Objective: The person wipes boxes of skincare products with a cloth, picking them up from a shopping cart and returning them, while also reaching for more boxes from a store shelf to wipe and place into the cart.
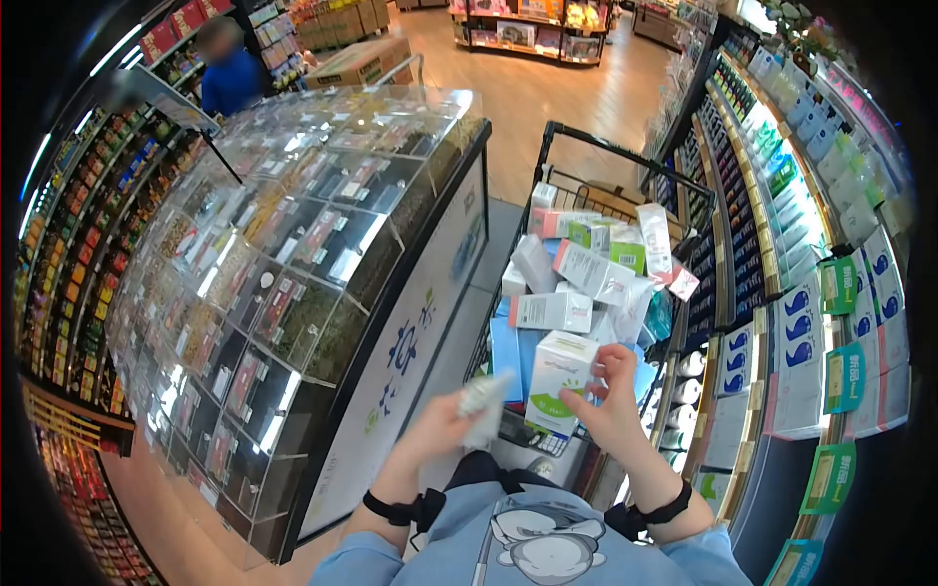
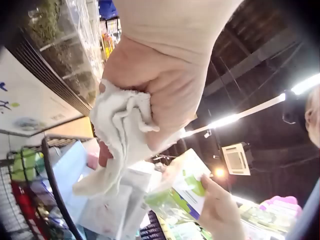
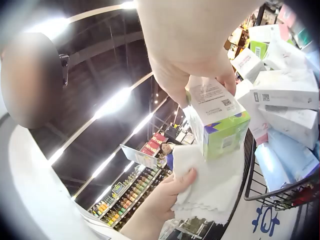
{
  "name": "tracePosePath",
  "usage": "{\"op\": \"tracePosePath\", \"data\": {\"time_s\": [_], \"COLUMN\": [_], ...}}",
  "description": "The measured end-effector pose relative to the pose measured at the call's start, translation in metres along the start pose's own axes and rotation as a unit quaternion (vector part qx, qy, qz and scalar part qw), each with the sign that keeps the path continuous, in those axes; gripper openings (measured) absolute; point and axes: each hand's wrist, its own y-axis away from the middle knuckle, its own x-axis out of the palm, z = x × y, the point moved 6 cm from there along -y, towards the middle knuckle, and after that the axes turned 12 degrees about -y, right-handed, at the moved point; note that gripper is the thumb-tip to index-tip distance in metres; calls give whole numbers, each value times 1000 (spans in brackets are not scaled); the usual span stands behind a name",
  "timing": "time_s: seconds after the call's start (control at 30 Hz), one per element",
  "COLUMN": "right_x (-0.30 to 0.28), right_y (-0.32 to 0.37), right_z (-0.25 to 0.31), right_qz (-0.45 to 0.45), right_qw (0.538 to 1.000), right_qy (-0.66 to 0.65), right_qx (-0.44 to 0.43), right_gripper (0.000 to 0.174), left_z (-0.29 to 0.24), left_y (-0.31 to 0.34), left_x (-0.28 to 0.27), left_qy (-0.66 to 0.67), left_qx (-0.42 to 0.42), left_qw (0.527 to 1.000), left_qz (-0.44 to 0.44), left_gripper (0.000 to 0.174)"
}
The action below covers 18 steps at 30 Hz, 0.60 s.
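1. Clock directions are as in the head view. The white-and-green box (image 1: 559, 379) is at about 9 o'clock from the right hand (image 1: 619, 402), which is touching it, and around 2 o'clock from the left hand (image 1: 430, 430). So yeah, the right hand is the nearer one.
2. Box's long axis runs roughly 1 to 7 o'clock, so it's mostly upright with a bit of lean. The heap of cartons (image 1: 591, 269) in the wire cart (image 1: 586, 136) sits up past it, around 12 to 1.
3. Right hand has a box-wide grip, thumb on one side and fingers across from it.
4. Left hand is closed around a bunched white cloth (image 1: 486, 398), loose end hanging free. The cloth is at the box's 8 to 9 o'clock side, super close. Can't tell if they actually touch: the right wrist view overlaps them, but the head view shows a small gap.
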Motion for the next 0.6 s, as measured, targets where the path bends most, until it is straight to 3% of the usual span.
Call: {"op": "tracePosePath", "data": {"time_s": [0.03,0.1,0.17,0.23,0.3,0.33,0.37,0.43,0.5,0.6], "right_x": [3,19,44,59,66,71,70,75,76,75], "right_y": [-3,-9,-16,-27,-46,-56,-56,-60,-59,-53], "right_z": [-3,-12,-21,-37,-54,-64,-75,-87,-95,-108], "right_qz": [14,39,122,128,92,74,72,71,68,116], "right_qw": [999,997,982,980,980,951,951,928,924,941], "right_qy": [39,65,141,151,163,267,269,363,373,313], "right_qx": [-18,-9,-9,-2,-64,-136,-134,-49,-57,-47], "right_gripper": [66,65,61,63,63,66,66,69,69,64], "left_z": [5,17,22,30,44,49,51,55,50,56], "left_y": [1,-1,-1,-3,-14,-19,-25,-39,-50,-64], "left_x": [-16,-41,-44,-43,-31,-26,-20,-12,-9,-4], "left_qy": [21,-93,-114,-135,-70,-68,-56,-46,-80,-75], "left_qx": [-39,-49,-55,-58,-42,-43,-27,-8,71,54], "left_qw": [998,991,989,987,996,996,998,999,994,995], "left_qz": [-41,-87,-72,-57,-28,-24,-12,1,-17,21], "left_gripper": [28,29,30,31,31,31,37,43,46,46]}}
